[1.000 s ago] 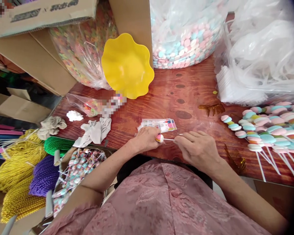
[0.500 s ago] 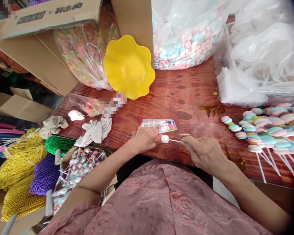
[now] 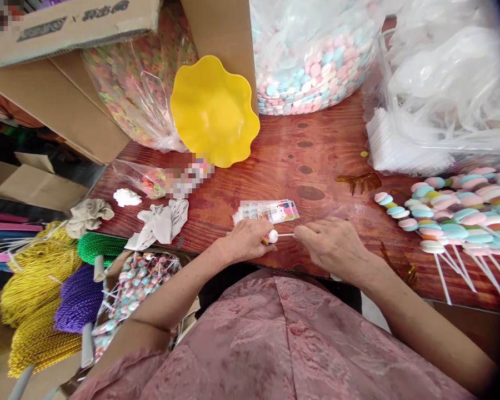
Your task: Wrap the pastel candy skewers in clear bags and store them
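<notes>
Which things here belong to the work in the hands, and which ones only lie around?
In use:
left hand holding the candy piece
right hand holding the white stick
finished candy sticks
bag of pastel candies
stack of printed wrappers

Lying about:
yellow wavy bowl
crumpled cloths
rope coils

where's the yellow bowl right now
In the head view the yellow bowl sits tilted at the far left-centre of the wooden table, between the bag of colourful candy rings and the bag of pink and blue candies.
</notes>
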The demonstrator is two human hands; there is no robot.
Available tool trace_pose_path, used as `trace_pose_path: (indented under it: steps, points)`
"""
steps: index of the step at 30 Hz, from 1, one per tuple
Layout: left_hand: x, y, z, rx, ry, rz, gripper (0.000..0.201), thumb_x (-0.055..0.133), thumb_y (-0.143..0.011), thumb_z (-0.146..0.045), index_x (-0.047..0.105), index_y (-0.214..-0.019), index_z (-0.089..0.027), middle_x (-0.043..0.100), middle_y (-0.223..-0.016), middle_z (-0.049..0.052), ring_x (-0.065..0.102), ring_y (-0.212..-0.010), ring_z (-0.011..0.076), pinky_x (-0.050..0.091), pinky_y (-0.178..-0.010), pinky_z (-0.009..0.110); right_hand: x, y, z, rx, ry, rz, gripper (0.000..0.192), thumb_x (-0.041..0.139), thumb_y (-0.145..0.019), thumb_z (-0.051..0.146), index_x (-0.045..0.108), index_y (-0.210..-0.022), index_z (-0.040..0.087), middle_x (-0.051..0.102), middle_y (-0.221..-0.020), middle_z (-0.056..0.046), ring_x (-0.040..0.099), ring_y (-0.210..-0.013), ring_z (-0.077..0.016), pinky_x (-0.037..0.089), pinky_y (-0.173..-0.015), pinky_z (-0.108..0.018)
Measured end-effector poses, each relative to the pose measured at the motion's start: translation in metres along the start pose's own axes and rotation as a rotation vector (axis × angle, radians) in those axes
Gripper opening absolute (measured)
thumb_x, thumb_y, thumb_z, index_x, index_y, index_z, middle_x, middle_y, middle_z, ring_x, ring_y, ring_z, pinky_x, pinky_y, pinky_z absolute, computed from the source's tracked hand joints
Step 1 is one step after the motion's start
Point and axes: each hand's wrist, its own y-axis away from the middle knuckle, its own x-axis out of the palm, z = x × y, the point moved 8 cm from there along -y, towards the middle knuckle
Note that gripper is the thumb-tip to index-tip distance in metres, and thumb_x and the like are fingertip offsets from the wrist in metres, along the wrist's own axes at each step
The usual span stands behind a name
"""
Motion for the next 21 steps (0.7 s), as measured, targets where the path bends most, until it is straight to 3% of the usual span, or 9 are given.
trace_pose_path:
  steps: [5,11,15,21]
  points:
    - [0.0,0.003,0.002,0.086,0.221,-0.028,0.016,0.07,-0.079,-0.027,0.059,-0.076,-0.016,0.061,-0.071,0.0,0.053,-0.067,0.0138,0.034,-0.063,0.024,-0.005,0.004,-0.013,-0.085,-0.013,-0.057,0.024,0.043,-0.082,0.002,0.058,-0.074,0.019,0.058,-0.062,0.0,0.049,-0.06,-0.0149,0.03,-0.063,-0.03]
    - [0.001,0.006,-0.001,0.168,0.555,0.138,0.024,0.07,-0.08,-0.035,0.057,-0.077,-0.015,0.047,-0.066,-0.005,0.042,-0.064,0.0097,0.031,-0.062,0.022,-0.002,0.013,-0.018,-0.14,-0.054,-0.11,0.023,0.043,-0.085,0.003,0.061,-0.085,0.019,0.058,-0.065,0.0,0.047,-0.064,-0.0156,0.032,-0.065,-0.031]
    - [0.0,0.007,-0.003,0.169,0.642,0.215,0.026,0.071,-0.077,-0.037,0.059,-0.082,-0.014,0.048,-0.07,-0.005,0.042,-0.068,0.0102,0.034,-0.065,0.021,-0.003,0.016,-0.02,-0.172,-0.086,-0.149,0.023,0.044,-0.085,0.002,0.06,-0.091,0.018,0.059,-0.067,0.0,0.045,-0.064,-0.0155,0.033,-0.065,-0.031]
    - [0.005,0.001,-0.002,0.063,0.635,0.199,0.028,0.074,-0.074,-0.037,0.058,-0.074,-0.014,0.047,-0.064,-0.006,0.041,-0.064,0.0089,0.032,-0.06,0.021,-0.006,0.013,-0.007,-0.204,-0.127,-0.15,0.021,0.043,-0.086,0.004,0.06,-0.089,0.016,0.058,-0.068,-0.003,0.045,-0.066,-0.0169,0.034,-0.066,-0.032]
